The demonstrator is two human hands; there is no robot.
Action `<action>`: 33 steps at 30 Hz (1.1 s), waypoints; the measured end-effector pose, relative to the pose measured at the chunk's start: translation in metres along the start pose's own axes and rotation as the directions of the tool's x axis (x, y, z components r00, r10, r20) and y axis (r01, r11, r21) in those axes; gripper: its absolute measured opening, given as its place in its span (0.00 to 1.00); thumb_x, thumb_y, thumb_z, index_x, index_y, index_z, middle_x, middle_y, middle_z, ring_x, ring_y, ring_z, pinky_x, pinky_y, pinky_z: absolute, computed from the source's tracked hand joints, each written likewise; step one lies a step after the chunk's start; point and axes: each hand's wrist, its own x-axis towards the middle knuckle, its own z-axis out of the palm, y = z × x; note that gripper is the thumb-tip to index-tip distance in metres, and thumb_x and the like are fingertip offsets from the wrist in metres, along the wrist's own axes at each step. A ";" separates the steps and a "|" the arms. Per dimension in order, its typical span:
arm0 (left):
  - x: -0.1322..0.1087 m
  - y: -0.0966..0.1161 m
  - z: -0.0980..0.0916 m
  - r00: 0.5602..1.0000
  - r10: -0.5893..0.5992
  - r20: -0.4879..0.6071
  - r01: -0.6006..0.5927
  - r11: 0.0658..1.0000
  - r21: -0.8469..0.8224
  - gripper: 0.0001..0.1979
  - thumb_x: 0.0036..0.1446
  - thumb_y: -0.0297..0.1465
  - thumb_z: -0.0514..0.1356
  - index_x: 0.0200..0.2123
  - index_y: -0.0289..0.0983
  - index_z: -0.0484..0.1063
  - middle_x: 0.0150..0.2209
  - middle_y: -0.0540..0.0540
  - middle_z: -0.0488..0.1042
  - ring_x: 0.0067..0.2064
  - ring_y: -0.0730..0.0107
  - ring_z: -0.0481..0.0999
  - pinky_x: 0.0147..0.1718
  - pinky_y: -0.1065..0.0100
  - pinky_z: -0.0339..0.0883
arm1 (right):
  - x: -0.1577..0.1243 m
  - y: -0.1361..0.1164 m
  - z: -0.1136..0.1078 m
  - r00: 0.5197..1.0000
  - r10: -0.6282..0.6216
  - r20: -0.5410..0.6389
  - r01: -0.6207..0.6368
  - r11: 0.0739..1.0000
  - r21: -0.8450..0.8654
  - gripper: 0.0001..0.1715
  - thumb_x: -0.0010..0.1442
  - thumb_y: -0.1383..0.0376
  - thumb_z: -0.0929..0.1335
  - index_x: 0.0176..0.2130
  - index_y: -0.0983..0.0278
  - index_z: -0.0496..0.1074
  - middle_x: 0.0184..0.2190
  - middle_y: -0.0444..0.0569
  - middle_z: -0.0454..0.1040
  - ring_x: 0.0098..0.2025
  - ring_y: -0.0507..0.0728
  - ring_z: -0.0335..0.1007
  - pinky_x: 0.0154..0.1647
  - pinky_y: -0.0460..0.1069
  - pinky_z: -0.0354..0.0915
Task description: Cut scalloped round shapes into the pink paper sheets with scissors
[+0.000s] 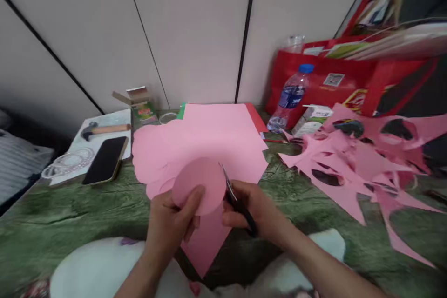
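Observation:
My left hand [172, 221] is closed on a pink paper piece [200, 184] with a rounded top, thumb pressed on its front. My right hand [253, 207] grips black-handled scissors [233, 195], whose blades point up along the right edge of that round part. Under both hands lies a stack of pink paper sheets [209, 135] on the green cloth.
Several pink paper offcuts [352, 158] lie to the right. A black phone [106, 158], a hammer [103, 129] and a clear bead string [70, 163] rest at the left. A water bottle [291, 95], a small carton [312, 118] and a red bag [349, 79] stand behind.

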 end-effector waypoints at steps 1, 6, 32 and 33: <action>0.000 0.000 0.000 1.000 -0.005 -0.003 0.005 1.000 -0.004 0.25 0.48 0.36 0.59 0.04 0.35 0.58 0.04 0.55 0.53 0.07 0.84 0.51 0.09 0.77 0.42 | 0.000 0.000 0.000 1.000 -0.002 0.001 0.002 1.000 -0.002 0.24 0.39 0.56 0.76 0.26 0.66 0.63 0.20 0.39 0.60 0.21 0.47 0.52 0.21 0.43 0.49; 0.000 0.001 0.000 1.000 -0.017 -0.013 0.017 0.999 -0.030 0.24 0.47 0.37 0.59 0.05 0.36 0.59 0.04 0.55 0.54 0.08 0.83 0.51 0.08 0.76 0.42 | 0.001 -0.001 0.001 1.000 -0.005 0.015 0.005 1.000 0.004 0.26 0.40 0.51 0.74 0.27 0.65 0.63 0.19 0.37 0.58 0.20 0.46 0.51 0.20 0.43 0.48; 0.002 -0.002 -0.001 0.999 -0.032 -0.012 0.031 0.997 -0.070 0.26 0.49 0.42 0.57 0.06 0.36 0.59 0.06 0.53 0.56 0.08 0.81 0.54 0.08 0.75 0.44 | -0.002 -0.002 0.005 0.997 0.075 0.000 -0.075 0.997 0.021 0.19 0.40 0.58 0.75 0.27 0.65 0.65 0.15 0.36 0.61 0.15 0.45 0.54 0.16 0.43 0.51; 0.002 -0.002 -0.001 0.999 -0.030 -0.014 0.029 0.997 -0.067 0.26 0.49 0.42 0.57 0.06 0.36 0.59 0.05 0.53 0.56 0.08 0.81 0.54 0.08 0.75 0.44 | -0.002 -0.002 0.005 0.997 0.077 -0.001 -0.077 0.997 0.020 0.19 0.40 0.59 0.75 0.27 0.65 0.65 0.15 0.36 0.61 0.15 0.45 0.54 0.16 0.43 0.51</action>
